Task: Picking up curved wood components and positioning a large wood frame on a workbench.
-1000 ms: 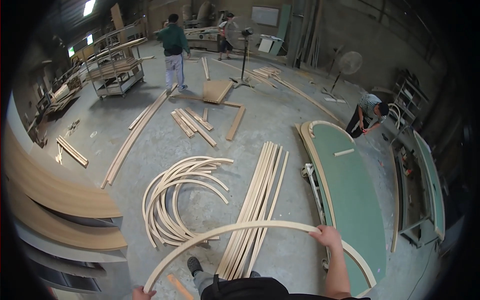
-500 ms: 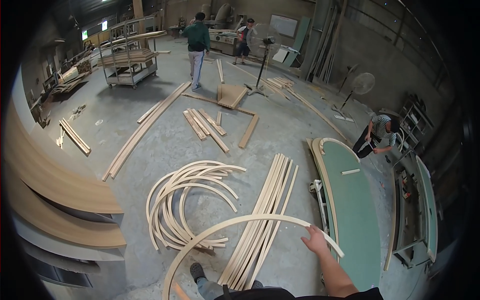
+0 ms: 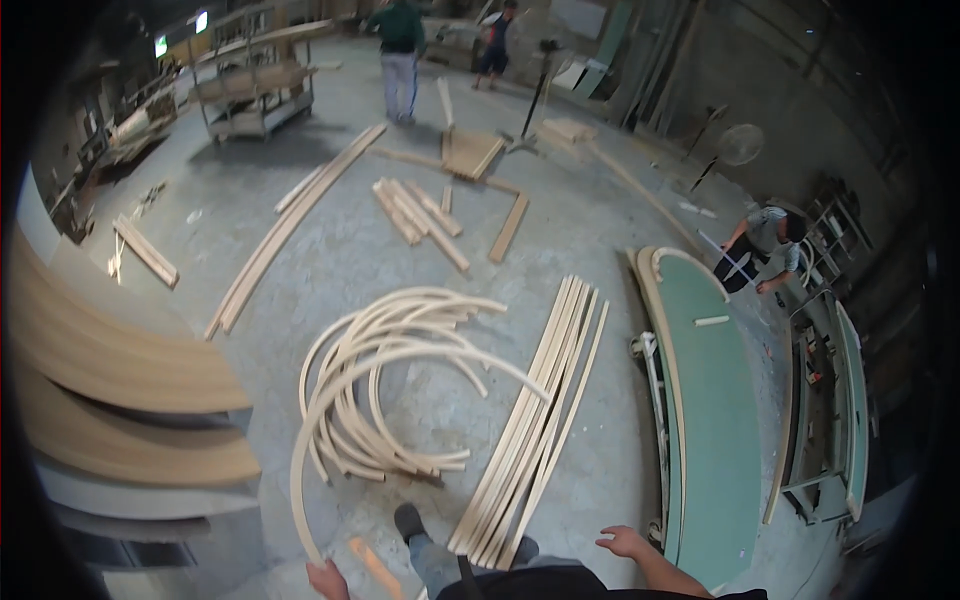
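Left hand, lower edge left of centre, gripped one end of a curved strip. The strip arched up through the middle of the frame, its free end over the straight strips. It passed in front of the curved pile; could not tell whether it touched. Right hand, lower right of centre, empty, fingers spread, near the green board.

Progress, my reading: several curves already gathered in the pile; this one not yet let go. A short piece lay on the board, right of frame. How many curves remained, unclear.
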